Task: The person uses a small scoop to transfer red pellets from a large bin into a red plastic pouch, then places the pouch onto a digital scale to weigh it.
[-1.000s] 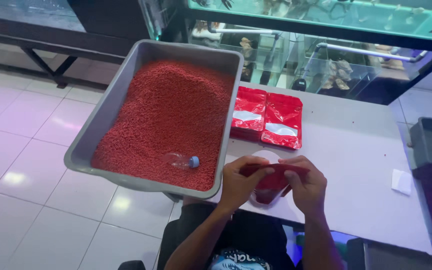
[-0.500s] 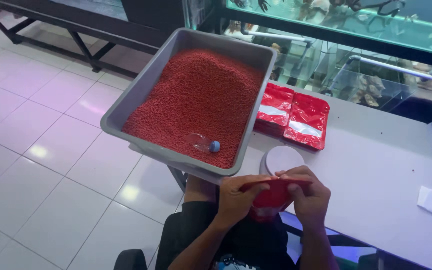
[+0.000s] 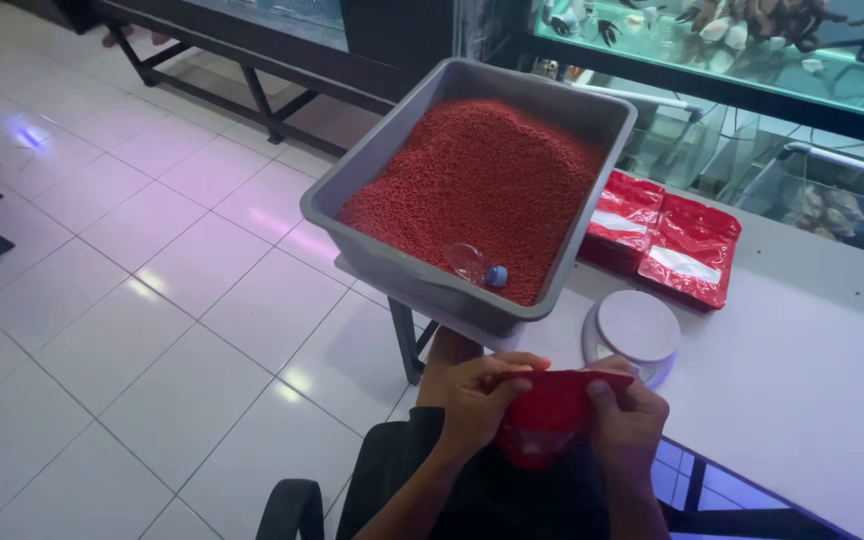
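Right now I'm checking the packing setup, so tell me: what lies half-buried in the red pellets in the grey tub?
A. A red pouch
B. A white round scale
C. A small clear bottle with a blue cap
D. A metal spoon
C: a small clear bottle with a blue cap lies on its side in the red pellets, near the front wall of the grey tub.

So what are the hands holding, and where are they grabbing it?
Both hands hold one red pouch by its top edge: the left hand pinches the left end, the right hand the right end. The rest hangs below.
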